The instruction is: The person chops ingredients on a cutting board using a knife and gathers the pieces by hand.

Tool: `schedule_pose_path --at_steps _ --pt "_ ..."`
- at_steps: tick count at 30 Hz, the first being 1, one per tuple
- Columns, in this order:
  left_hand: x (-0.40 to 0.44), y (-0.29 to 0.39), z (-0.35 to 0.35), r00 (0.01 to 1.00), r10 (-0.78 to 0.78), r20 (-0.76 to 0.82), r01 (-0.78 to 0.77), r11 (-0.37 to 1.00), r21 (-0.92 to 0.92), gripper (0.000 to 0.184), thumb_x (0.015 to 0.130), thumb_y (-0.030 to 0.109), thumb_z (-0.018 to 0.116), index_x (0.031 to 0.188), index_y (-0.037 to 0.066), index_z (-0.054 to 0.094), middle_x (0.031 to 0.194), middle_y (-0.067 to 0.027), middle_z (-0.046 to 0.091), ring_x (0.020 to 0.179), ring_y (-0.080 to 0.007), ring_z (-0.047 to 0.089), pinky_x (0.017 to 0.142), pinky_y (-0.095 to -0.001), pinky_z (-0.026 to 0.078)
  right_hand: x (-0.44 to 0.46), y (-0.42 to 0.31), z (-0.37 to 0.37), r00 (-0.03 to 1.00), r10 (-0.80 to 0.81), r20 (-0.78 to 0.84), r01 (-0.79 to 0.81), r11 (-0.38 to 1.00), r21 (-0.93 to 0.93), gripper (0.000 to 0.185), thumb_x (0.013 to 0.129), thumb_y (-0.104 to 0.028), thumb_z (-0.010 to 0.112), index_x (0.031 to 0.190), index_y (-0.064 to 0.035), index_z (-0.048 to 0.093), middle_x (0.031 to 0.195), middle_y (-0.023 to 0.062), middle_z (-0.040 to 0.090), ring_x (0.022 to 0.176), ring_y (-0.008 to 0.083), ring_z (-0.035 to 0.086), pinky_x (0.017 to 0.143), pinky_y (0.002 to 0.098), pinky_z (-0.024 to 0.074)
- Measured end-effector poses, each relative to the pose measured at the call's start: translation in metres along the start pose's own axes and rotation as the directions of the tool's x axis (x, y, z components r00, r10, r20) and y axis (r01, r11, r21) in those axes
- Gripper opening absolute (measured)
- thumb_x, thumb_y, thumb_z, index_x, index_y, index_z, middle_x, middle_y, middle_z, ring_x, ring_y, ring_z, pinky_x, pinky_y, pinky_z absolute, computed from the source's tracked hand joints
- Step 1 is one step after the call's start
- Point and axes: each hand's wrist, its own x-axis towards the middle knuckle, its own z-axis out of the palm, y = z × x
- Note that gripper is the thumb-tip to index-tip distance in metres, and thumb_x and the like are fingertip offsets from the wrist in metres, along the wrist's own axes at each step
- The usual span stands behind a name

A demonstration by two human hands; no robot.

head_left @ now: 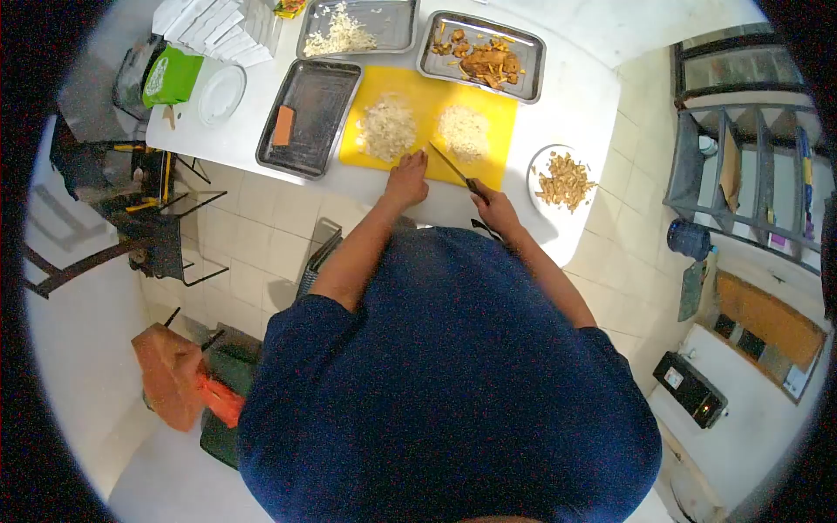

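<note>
A yellow cutting board (pixel 425 98) lies on the white table, bearing two piles of pale chopped food. My left hand (pixel 407 179) is at the board's front edge, just below the left pile (pixel 386 128); its fingers point forward, and whether they pinch anything is too small to tell. My right hand (pixel 495 209) is closed round the handle of a knife (pixel 453 169). The blade points up and left across the board, its tip between the left pile and the right pile (pixel 464 133).
A dark tray (pixel 305 131) with an orange-brown block stands left of the board. Behind are a tray of pale pieces (pixel 405 26) and a tray of browned pieces (pixel 532 65). A plate of brown pieces (pixel 565 180) is at right, a white plate (pixel 222 93) at left.
</note>
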Motion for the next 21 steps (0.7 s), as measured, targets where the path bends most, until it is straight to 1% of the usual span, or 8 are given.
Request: schedule_pose_path --at_steps 2,5,7,11,14,17,19,21 --pt "-0.004 -0.002 -0.007 0.999 -0.006 -0.040 0.006 1.000 0.001 0.063 0.078 0.016 0.058 0.137 0.003 0.042 0.129 -0.0140 0.047 0.122 -0.0329 0.045 0.095 -0.0486 0.044 -0.004 -0.007 0.000 0.997 0.070 0.038 -0.073 0.994 0.085 0.046 0.091 -0.026 0.058 0.133 -0.0090 0.051 0.106 0.0239 0.066 0.098 0.0401 0.064 0.086 0.0420 0.0499" --pt "0.001 0.001 -0.013 0.990 -0.051 -0.128 0.052 0.999 0.005 0.056 0.078 0.016 0.058 0.133 0.004 0.049 0.125 -0.0132 0.050 0.117 -0.0310 0.048 0.091 -0.0468 0.046 0.001 -0.006 0.003 1.000 0.001 -0.011 -0.002 0.998 -0.062 0.044 0.091 -0.026 0.058 0.131 -0.0070 0.053 0.104 0.0242 0.066 0.096 0.0409 0.064 0.084 0.0433 0.0501" --pt "0.004 0.001 -0.014 0.981 -0.113 -0.160 0.114 0.993 -0.007 0.051 0.078 0.015 0.058 0.129 0.006 0.054 0.120 -0.0124 0.053 0.113 -0.0296 0.051 0.088 -0.0455 0.047 0.001 -0.027 -0.012 0.999 0.021 0.028 -0.018 0.993 -0.113 0.043 0.091 -0.026 0.058 0.129 -0.0060 0.054 0.102 0.0248 0.066 0.096 0.0408 0.064 0.083 0.0439 0.0502" --pt "0.012 -0.006 -0.020 0.985 -0.050 -0.163 0.061 0.996 0.065 0.043 0.081 0.014 0.056 0.123 0.011 0.060 0.109 -0.0113 0.058 0.103 -0.0289 0.056 0.084 -0.0441 0.049 0.002 -0.031 -0.018 0.998 0.035 0.055 -0.025 0.987 -0.161 0.040 0.092 -0.026 0.054 0.128 -0.0091 0.053 0.095 0.0223 0.068 0.088 0.0411 0.065 0.079 0.0486 0.0518" --pt "0.028 -0.017 -0.018 0.992 -0.018 -0.122 0.039 0.985 0.166 0.031 0.082 0.015 0.056 0.110 0.013 0.067 0.097 -0.0108 0.062 0.096 -0.0294 0.060 0.080 -0.0436 0.051 -0.008 -0.062 -0.035 0.942 0.293 0.165 -0.302 0.953 0.032 0.041 0.091 -0.026 0.057 0.125 -0.0027 0.055 0.097 0.0261 0.066 0.092 0.0403 0.065 0.079 0.0436 0.0510" --pt "0.046 -0.027 -0.016 0.991 0.014 -0.131 0.008 0.987 0.162 0.019 0.082 0.015 0.056 0.092 0.012 0.071 0.087 -0.0104 0.064 0.090 -0.0300 0.062 0.076 -0.0431 0.052 -0.013 -0.030 -0.024 0.999 0.048 0.023 -0.046 0.993 -0.108 0.041 0.092 -0.026 0.058 0.126 -0.0026 0.055 0.097 0.0254 0.067 0.091 0.0385 0.066 0.079 0.0422 0.0513" --pt "0.054 -0.028 -0.015 0.991 0.040 -0.129 -0.013 0.978 0.206 0.014 0.081 0.016 0.058 0.081 0.011 0.071 0.081 -0.0100 0.064 0.086 -0.0304 0.062 0.074 -0.0430 0.053 -0.022 -0.031 -0.026 0.999 0.046 0.017 -0.045 0.996 -0.073 0.042 0.091 -0.026 0.059 0.127 -0.0040 0.055 0.100 0.0250 0.067 0.093 0.0380 0.066 0.082 0.0433 0.0509" --pt "0.052 -0.022 -0.018 0.990 -0.036 -0.135 0.050 0.993 0.107 0.013 0.080 0.019 0.060 0.080 0.011 0.071 0.082 -0.0102 0.065 0.085 -0.0309 0.062 0.075 -0.0433 0.052 -0.028 -0.036 -0.029 0.998 0.058 0.038 -0.057 0.998 -0.035 0.041 0.091 -0.026 0.057 0.127 -0.0060 0.055 0.101 0.0249 0.067 0.093 0.0401 0.066 0.084 0.0469 0.0505"
